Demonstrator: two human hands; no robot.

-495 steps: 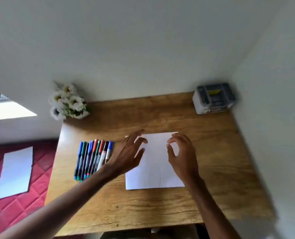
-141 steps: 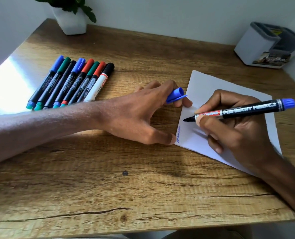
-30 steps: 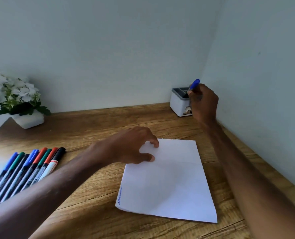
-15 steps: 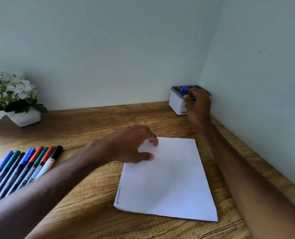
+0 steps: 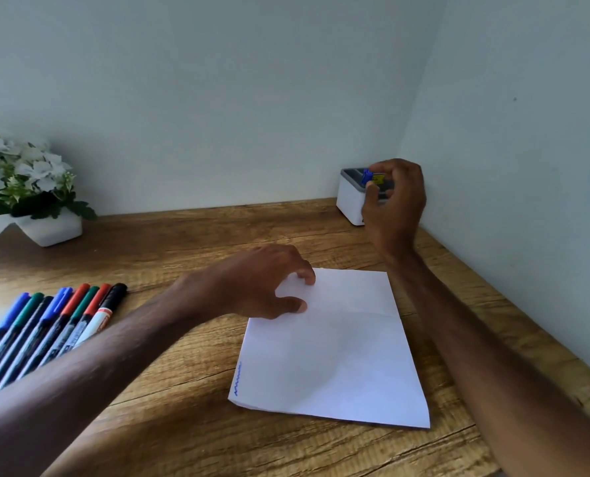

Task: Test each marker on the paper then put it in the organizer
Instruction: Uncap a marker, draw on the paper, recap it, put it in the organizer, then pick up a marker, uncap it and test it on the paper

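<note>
Desk corner (image 5: 316, 216): marker (image 5: 367, 176) beside right hand (image 5: 395, 204)

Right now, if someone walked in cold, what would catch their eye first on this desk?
First, the right hand at the white organizer in the far right corner, where a blue marker stands cap up; whether the fingers touch it is unclear. Next, the left hand resting fingertips on the white paper, which bears one blue squiggle near its left corner. A row of capped markers lies at the left.
</note>
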